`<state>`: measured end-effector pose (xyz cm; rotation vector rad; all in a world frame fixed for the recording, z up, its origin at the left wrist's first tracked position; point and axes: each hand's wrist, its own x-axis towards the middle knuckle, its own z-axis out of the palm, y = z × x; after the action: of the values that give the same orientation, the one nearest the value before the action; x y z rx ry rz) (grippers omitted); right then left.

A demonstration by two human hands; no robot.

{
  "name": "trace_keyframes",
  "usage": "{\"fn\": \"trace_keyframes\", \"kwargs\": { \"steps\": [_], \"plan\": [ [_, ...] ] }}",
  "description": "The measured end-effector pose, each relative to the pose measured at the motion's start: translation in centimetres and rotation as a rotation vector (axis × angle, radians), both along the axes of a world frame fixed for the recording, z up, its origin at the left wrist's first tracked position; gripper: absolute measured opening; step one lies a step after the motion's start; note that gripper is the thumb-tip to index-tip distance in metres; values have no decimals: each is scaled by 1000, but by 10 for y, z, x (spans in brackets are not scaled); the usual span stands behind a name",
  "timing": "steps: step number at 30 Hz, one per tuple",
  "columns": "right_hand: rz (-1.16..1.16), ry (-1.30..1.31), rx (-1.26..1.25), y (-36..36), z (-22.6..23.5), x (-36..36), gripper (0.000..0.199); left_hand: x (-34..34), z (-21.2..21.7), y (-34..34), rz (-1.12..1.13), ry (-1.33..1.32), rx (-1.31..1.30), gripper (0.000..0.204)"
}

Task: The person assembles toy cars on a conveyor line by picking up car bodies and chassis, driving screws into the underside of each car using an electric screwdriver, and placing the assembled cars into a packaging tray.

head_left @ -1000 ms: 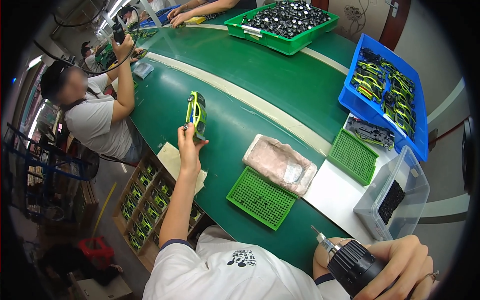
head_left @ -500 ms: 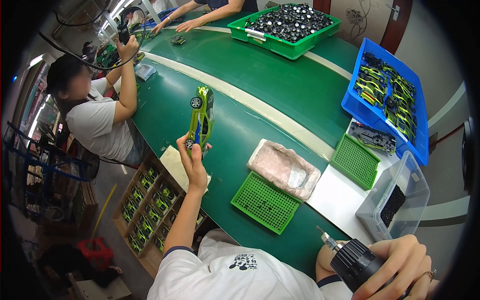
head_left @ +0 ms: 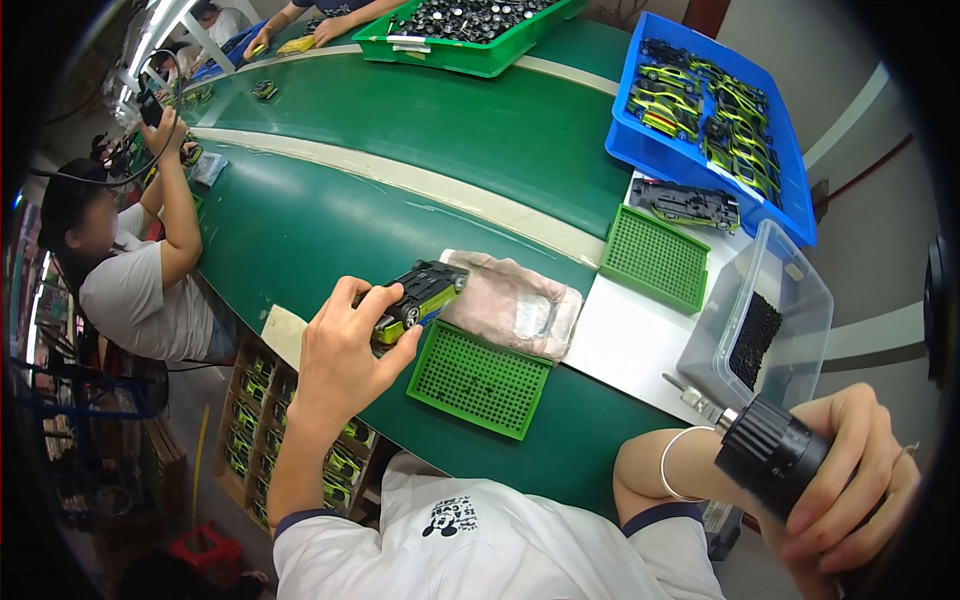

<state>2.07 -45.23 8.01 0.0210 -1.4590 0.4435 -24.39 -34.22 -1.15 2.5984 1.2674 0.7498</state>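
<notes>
My left hand (head_left: 340,345) grips a yellow-green toy car (head_left: 432,300), its black underside tilted upward. The car is above the green worktable, beside a pinkish cloth-wrapped pad (head_left: 490,295). Below the car lies a green perforated tray (head_left: 480,380) with small dark pieces in some holes. At the lower right my right hand (head_left: 850,470) is wrapped round a black electric screwdriver (head_left: 775,445), whose metal bit points up and left, apart from the car.
A second green perforated tray (head_left: 655,260) and an upturned car (head_left: 685,203) lie near a clear bin (head_left: 790,300) of black screws. Behind stand a blue crate (head_left: 625,140) of cars and a green crate (head_left: 480,62) of wheels. A co-worker (head_left: 140,270) sits left; a divided box (head_left: 225,450) holds cars.
My left hand has turned the car from upright on end to underside up and brought it lower, toward the pad. The view has shifted; the screwdriver stays in my right hand.
</notes>
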Motion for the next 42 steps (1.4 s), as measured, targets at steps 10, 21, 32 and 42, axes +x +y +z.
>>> {"fn": "trace_keyframes", "kwargs": {
  "steps": [10,21,32,42],
  "plan": [
    [-94,170,23,-14,0,10,50,73,-4,-14,115,477,5,45],
    [21,-48,0,-16,-1,21,53,87,-23,-27,-63,526,118,62],
    [-134,77,30,-36,-4,17,54,78,-4,42,-780,446,105,32],
    [-234,272,74,-17,-4,1,45,58,-57,71,-760,37,53,37]
  ]
}}
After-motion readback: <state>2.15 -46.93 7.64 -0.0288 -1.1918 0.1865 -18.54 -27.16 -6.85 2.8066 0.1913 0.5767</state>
